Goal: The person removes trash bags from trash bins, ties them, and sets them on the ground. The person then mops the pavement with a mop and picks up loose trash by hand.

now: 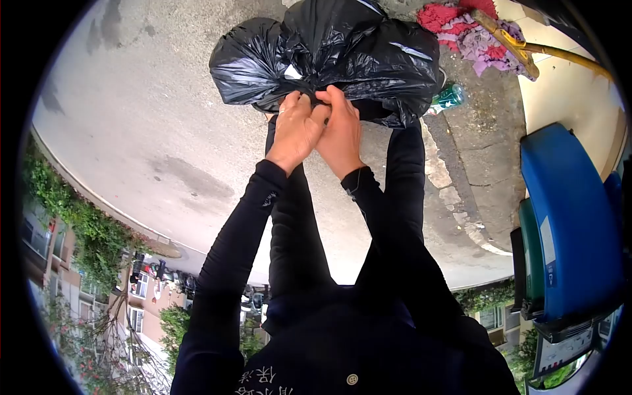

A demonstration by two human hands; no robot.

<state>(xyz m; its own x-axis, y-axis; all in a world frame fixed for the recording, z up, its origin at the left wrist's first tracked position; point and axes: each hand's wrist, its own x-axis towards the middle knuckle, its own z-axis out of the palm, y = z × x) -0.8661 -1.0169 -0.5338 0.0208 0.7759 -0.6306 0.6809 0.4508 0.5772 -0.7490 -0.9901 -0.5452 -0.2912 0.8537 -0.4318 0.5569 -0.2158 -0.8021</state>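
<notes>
A bulging black garbage bag (253,62), shiny and wrinkled, lies on the pavement in front of my feet at the top of the view. Its plastic is gathered into creases near the middle. My left hand (297,131) has its fingers bent onto the near edge of this gathered plastic. Close against it, with the wrists apart, my right hand (341,135) pinches the same part of the bag. The fingertips are partly hidden by the hands and folds, so the exact grip of each is hard to see.
Right of the bag lie a green bottle (450,97) and a mop (487,46) with red and purple cloth strips and a yellow handle. A blue bin (569,217) and a green bin (532,257) stand at the right. Cracked pavement (454,197) runs beside my leg.
</notes>
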